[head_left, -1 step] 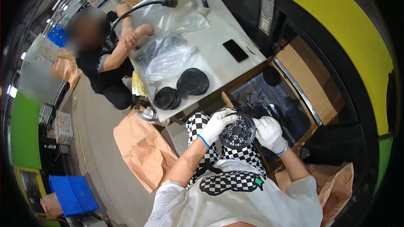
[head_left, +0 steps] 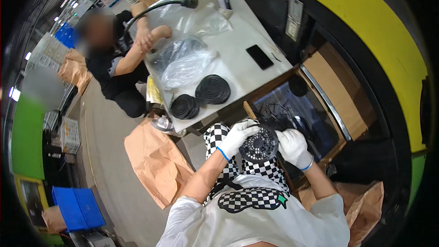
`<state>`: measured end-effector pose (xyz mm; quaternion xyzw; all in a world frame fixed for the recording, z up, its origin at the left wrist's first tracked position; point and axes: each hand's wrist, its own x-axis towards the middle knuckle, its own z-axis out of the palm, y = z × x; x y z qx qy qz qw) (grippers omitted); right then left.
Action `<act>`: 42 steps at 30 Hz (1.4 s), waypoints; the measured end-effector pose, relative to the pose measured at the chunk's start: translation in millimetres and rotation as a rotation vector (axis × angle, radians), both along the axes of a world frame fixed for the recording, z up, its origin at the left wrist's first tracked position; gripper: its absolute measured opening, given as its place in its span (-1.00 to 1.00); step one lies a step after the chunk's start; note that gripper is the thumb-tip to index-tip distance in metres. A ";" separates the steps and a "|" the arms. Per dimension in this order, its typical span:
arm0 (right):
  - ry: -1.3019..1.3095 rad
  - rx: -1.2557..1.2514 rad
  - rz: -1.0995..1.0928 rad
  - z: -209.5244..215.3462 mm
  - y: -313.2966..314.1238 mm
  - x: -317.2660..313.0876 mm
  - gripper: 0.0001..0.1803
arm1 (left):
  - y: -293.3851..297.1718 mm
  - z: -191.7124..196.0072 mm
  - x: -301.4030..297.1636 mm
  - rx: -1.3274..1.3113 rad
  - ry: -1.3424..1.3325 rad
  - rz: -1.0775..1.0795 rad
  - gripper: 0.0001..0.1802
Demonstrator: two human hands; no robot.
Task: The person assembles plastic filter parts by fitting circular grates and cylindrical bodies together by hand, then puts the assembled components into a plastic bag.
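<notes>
A round black plastic grate (head_left: 259, 145) with a pattern of holes is held over my lap. My left hand (head_left: 238, 139), in a white knit glove with a blue cuff, grips its upper left rim, thumb across the edge. My right hand (head_left: 295, 147), gloved alike, has its fingers curled closed at the grate's right edge; its fingertips are partly hidden. On the white table ahead lie two stacks of similar black grates, a larger stack (head_left: 212, 89) and a smaller stack (head_left: 184, 107) nearer the corner.
Clear plastic bags (head_left: 183, 61), a black phone (head_left: 259, 57), a spray can (head_left: 223, 0) and a bendable lamp (head_left: 190, 2) are on or over the table. A co-worker (head_left: 121, 59) sits at its left. Right of my knees is a framed opening (head_left: 315, 132); brown paper (head_left: 157, 162) lies left.
The view has shifted a little, so the table and its contents appear slightly farther right. Both hands keep the grate in nearly the same place.
</notes>
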<state>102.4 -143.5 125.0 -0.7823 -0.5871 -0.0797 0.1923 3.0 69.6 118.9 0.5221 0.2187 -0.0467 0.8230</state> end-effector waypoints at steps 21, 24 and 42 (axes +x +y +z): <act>1.744 1.094 -0.869 -26.0 45.7 6.9 -0.58 | -29.2 31.5 -23.8 0.930 -0.591 -0.160 -0.74; 1.892 1.040 -0.634 -48.3 42.0 1.5 -0.64 | -27.0 27.9 -26.2 0.638 -0.315 0.085 -0.74; 1.341 0.126 -0.045 34.8 11.3 -15.2 -0.79 | 17.1 11.3 -31.1 0.157 -0.239 0.172 -0.69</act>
